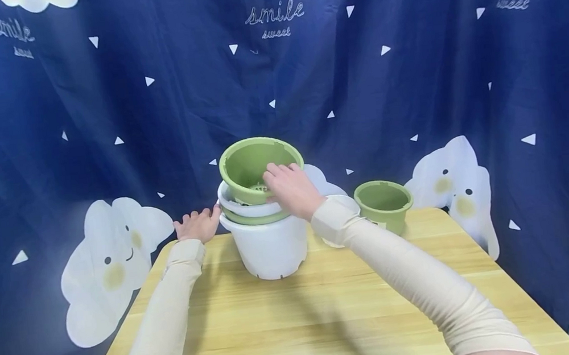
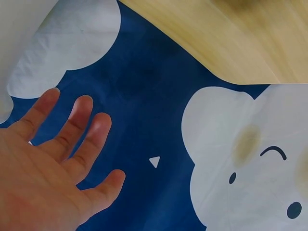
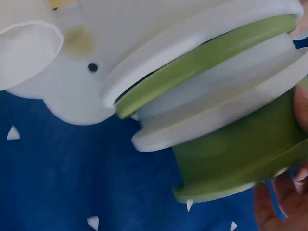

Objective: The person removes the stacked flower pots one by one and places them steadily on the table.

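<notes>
A stack of nested plastic flower pots stands toward the back of the table. At its bottom is a large white pot (image 1: 271, 250), with a green pot's rim (image 1: 255, 219) and a white pot's rim (image 1: 254, 208) above. Uppermost is a green pot (image 1: 247, 164), tilted and sitting partly inside the white one. My right hand (image 1: 293, 191) grips that top green pot at its near right rim, thumb outside in the right wrist view. To the stack's left, my left hand (image 1: 199, 224) has its fingers spread (image 2: 91, 130), thumb right at the pots' rims.
Right of the stack, a smaller white pot (image 1: 338, 202) is partly hidden behind my right forearm. Beside it stands a smaller green pot (image 1: 384, 205). The wooden table (image 1: 278, 321) ends just behind the pots, where a blue curtain (image 1: 179, 96) hangs.
</notes>
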The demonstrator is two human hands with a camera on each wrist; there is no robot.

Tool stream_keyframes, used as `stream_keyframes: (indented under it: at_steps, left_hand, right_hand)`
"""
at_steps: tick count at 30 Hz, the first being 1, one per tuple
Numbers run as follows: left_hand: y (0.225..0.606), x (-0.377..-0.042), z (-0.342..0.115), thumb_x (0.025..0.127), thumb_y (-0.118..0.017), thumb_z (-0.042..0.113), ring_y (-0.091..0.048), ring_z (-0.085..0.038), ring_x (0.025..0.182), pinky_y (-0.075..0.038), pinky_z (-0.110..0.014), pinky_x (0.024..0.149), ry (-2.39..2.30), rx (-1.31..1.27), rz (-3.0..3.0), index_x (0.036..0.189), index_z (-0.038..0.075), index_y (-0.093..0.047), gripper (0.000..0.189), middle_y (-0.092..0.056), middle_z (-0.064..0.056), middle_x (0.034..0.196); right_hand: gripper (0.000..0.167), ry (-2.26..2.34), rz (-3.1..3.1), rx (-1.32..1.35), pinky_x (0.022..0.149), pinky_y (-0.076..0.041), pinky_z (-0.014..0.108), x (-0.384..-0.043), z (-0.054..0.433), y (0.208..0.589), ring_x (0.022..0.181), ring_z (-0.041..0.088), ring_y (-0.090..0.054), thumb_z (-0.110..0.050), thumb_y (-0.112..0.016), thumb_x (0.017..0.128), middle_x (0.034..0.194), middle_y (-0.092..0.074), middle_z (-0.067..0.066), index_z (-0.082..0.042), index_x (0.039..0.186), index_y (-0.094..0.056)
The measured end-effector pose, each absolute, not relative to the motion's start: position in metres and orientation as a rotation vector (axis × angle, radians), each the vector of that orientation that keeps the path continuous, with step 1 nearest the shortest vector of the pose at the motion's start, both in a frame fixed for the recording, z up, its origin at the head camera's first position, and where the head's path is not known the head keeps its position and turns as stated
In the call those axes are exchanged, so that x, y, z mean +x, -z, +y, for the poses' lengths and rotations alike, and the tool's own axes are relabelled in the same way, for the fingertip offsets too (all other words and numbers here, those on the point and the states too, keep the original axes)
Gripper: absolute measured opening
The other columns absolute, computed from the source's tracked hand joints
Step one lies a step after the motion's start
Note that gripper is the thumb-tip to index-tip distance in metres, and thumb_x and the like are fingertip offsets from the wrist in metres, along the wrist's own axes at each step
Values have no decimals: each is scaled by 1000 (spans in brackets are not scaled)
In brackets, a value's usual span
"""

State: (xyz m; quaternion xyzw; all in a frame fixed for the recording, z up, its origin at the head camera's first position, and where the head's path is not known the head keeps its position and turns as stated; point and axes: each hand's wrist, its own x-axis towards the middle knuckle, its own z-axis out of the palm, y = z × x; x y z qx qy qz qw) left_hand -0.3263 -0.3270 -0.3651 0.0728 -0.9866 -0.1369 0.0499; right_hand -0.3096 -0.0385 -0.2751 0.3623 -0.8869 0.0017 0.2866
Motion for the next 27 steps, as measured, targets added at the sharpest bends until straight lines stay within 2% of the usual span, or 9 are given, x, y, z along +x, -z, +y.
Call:
stream_keyframes:
  at_steps: [6,15,20,27]
  left_hand:
    - [372,-327,-328,104,-8,61,-36,-58,140,-14,-81,114,415,229,-3015,149,4,-48,83,-46,-36,150]
    - [370,-327,-329,104,-8,60,-37,-59,140,-13,-81,114,403,232,-2991,149,4,-49,83,-47,-36,148]
    - [367,-329,-329,104,-7,62,-36,-58,141,-13,-81,114,400,226,-2990,149,5,-49,84,-47,-36,149]
    - [368,-330,-329,104,-8,62,-38,-58,139,-16,-81,113,385,215,-2984,149,4,-48,83,-46,-36,149]
  right_hand:
    - [31,124,-2301,969,81,-45,37,-315,-33,280,96,24,-65,-35,-76,89,105,-59,3,-12,105,-64]
    - [15,323,-2085,997,77,-41,36,-315,-30,281,89,25,-62,-22,-65,97,103,-58,5,-10,105,-62]
    - [12,347,-2048,997,77,-42,35,-316,-28,277,89,24,-61,-19,-64,97,101,-57,4,-10,105,-64]
    - [12,367,-2011,1004,77,-41,35,-316,-24,273,88,24,-61,-7,-52,101,99,-57,5,-9,103,-63]
